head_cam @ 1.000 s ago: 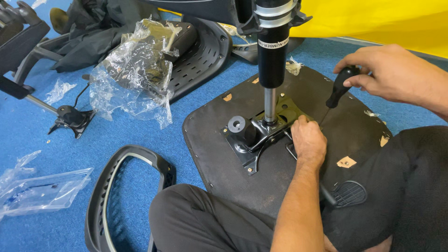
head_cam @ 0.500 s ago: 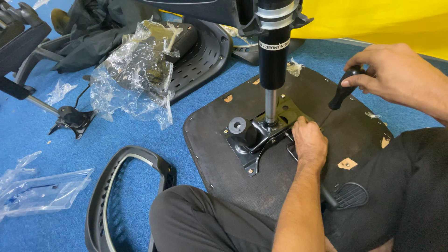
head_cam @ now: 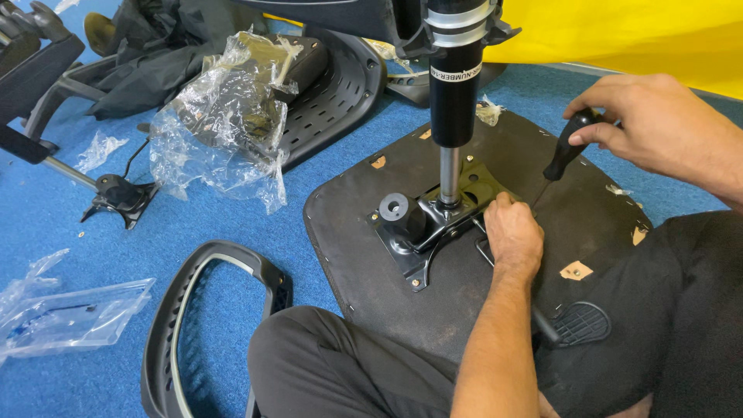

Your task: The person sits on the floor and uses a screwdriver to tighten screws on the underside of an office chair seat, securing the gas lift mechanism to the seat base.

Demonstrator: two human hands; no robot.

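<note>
Seat pan: black chair seat pan (head_cam: 472,310), underside up, flat on the blue carpet (head_cam: 116,232); near edge runs under the person's legs.
Mechanism plate: black metal plate (head_cam: 433,220) sits at the pan's middle, a round black knob (head_cam: 395,207) at its left end.
Gas cylinder: black gas cylinder (head_cam: 453,93) stands upright from the plate on a thin bright rod (head_cam: 449,174); its top is out of view.
Left hand: left hand (head_cam: 512,236) rests on the plate's right edge, just beside the rod, fingers curled together against the metal; what they pinch, if anything, is hidden.
Right hand: right hand (head_cam: 658,124) is clamped round a black tool handle (head_cam: 567,147), which tilts down and meets the pan well right of the cylinder.
Lever: a black paddle lever (head_cam: 576,325) lies on the pan near the right knee.
Pan surface: dull fabric lining, with small torn tan patches (head_cam: 576,271) and staples along the rim.
Floor, left: a black armrest loop (head_cam: 209,310) beside the left knee; a flat clear bag (head_cam: 70,317) further out.
Floor, far: crumpled clear wrap (head_cam: 220,131) over a dark part, touching a slotted black backrest shell (head_cam: 333,85); a caster leg (head_cam: 116,197) to the left.
Room: yellow sheet (head_cam: 619,31) along the far right edge of the carpet.
</note>
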